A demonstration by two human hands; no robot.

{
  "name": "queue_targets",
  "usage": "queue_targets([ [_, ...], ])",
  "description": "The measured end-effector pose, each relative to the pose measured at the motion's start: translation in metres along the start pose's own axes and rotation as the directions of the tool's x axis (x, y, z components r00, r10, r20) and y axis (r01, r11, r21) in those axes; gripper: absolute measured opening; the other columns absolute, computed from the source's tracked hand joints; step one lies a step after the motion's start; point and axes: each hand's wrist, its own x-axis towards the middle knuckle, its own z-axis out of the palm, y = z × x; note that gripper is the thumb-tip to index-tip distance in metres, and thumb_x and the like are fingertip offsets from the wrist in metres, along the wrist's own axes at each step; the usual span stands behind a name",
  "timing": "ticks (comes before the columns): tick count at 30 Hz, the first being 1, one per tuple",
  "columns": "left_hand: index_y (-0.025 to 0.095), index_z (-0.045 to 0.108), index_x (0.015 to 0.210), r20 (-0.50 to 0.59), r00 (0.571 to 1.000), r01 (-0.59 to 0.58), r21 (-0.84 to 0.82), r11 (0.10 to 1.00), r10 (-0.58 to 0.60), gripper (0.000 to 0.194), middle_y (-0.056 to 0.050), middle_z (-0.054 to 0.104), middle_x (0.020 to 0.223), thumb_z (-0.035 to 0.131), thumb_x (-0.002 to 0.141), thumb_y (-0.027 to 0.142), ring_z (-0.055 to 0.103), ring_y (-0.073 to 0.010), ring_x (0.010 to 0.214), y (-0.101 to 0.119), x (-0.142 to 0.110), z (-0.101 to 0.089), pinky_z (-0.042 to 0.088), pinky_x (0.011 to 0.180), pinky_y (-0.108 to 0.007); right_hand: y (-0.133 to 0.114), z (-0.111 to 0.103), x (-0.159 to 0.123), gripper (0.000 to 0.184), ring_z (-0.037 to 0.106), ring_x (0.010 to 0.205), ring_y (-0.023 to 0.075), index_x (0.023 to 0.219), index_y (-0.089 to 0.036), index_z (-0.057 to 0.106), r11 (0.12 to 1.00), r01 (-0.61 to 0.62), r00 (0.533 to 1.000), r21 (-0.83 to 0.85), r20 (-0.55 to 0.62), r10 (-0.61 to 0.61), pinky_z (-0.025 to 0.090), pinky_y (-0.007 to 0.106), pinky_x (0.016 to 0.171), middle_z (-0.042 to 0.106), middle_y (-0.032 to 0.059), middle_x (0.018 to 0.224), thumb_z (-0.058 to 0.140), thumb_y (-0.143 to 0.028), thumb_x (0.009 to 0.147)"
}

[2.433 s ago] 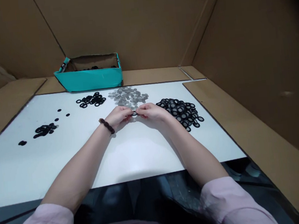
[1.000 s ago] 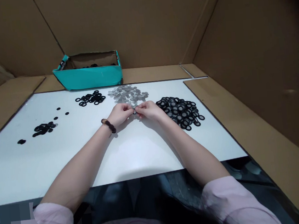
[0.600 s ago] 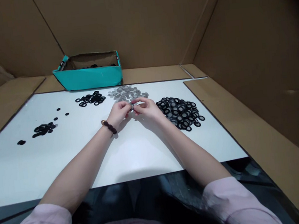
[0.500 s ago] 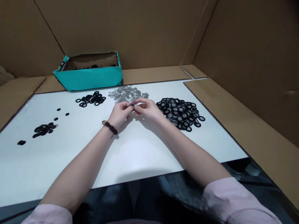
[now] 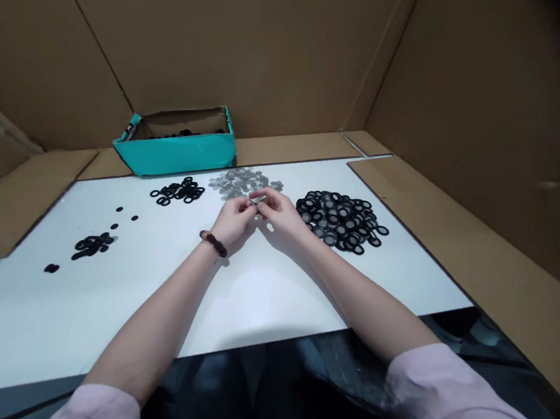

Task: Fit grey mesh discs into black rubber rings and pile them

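Note:
My left hand (image 5: 235, 219), with a dark beaded bracelet at its wrist, meets my right hand (image 5: 279, 213) over the white tabletop (image 5: 260, 285). Between their closed fingertips is a small black ring (image 5: 256, 204), mostly hidden by the fingers. Just beyond the hands lies a heap of grey discs (image 5: 240, 182). To the right of my right hand is a big pile of black rings with grey centres (image 5: 344, 219). Loose black rings (image 5: 181, 191) with open middles lie beyond my left hand, to its left.
A teal box (image 5: 179, 155) with dark pieces inside stands at the back on cardboard. Small black discs (image 5: 92, 245) lie in a cluster at the left, with several strays around it. Cardboard walls (image 5: 263, 51) rise behind and on both sides.
The view has shifted slightly, so everything sits a little lower and to the right. Both hands stay together at the small piece, with the fingers slightly rearranged around it.

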Motion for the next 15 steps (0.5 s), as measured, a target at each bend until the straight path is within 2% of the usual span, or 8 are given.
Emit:
queue_targets([
  [3, 0.017, 0.045, 0.056, -0.062, 0.997, 0.027, -0.122, 0.992, -0.035, 0.017, 0.006, 0.042, 0.045, 0.057, 0.068, 0.018, 0.039, -0.0059, 0.043, -0.008, 0.002, 0.003, 0.030, 0.045, -0.019, 0.001, 0.002, -0.002, 0.016, 0.045, 0.052, 0.0092, 0.089, -0.022, 0.051, 0.999, -0.010, 1.000, 0.045, -0.006, 0.010, 0.039, 0.021, 0.051, 0.047, -0.0061, 0.056, 0.052, -0.026, 0.074],
  [7, 0.017, 0.044, 0.056, -0.051, 0.995, 0.066, -0.231, 0.971, -0.080, 0.017, 0.006, 0.041, 0.044, 0.056, 0.069, 0.017, 0.040, -0.0057, 0.042, -0.015, 0.003, 0.008, 0.031, 0.045, -0.018, -0.001, -0.001, -0.004, 0.019, 0.042, 0.045, 0.0084, 0.088, -0.020, 0.052, 0.994, -0.074, 0.991, 0.082, 0.116, 0.064, 0.038, 0.023, 0.048, 0.046, -0.0073, 0.051, 0.054, -0.030, 0.072],
  [10, 0.017, 0.041, 0.054, -0.079, 0.991, 0.085, -0.276, 0.957, -0.111, 0.019, 0.007, 0.038, 0.043, 0.054, 0.069, 0.013, 0.038, -0.0054, 0.041, -0.012, 0.001, 0.011, 0.031, 0.045, -0.019, -0.003, -0.005, -0.002, 0.027, 0.045, 0.047, 0.0088, 0.092, -0.018, 0.056, 0.990, -0.106, 0.978, 0.096, 0.187, 0.086, 0.038, 0.023, 0.049, 0.047, -0.0072, 0.051, 0.057, -0.026, 0.067],
  [12, 0.017, 0.042, 0.055, -0.095, 0.987, 0.094, -0.295, 0.951, -0.127, 0.018, 0.007, 0.038, 0.043, 0.053, 0.069, 0.012, 0.037, -0.0052, 0.041, -0.007, 0.000, 0.012, 0.030, 0.044, -0.019, 0.000, -0.005, -0.001, 0.031, 0.046, 0.048, 0.0090, 0.095, -0.017, 0.057, 0.987, -0.104, 0.983, 0.125, 0.163, 0.082, 0.038, 0.023, 0.051, 0.047, -0.0071, 0.052, 0.055, -0.023, 0.064],
  [15, 0.016, 0.049, 0.060, -0.015, 0.994, 0.097, -0.264, 0.960, -0.105, 0.010, 0.005, 0.044, 0.048, 0.052, 0.068, 0.009, 0.038, -0.0049, 0.042, 0.000, -0.002, 0.010, 0.028, 0.043, -0.019, 0.006, -0.002, 0.002, 0.025, 0.044, 0.051, 0.0088, 0.086, -0.017, 0.059, 0.985, -0.102, 0.993, 0.136, 0.074, 0.092, 0.035, 0.022, 0.051, 0.047, -0.0057, 0.054, 0.050, -0.021, 0.063],
])
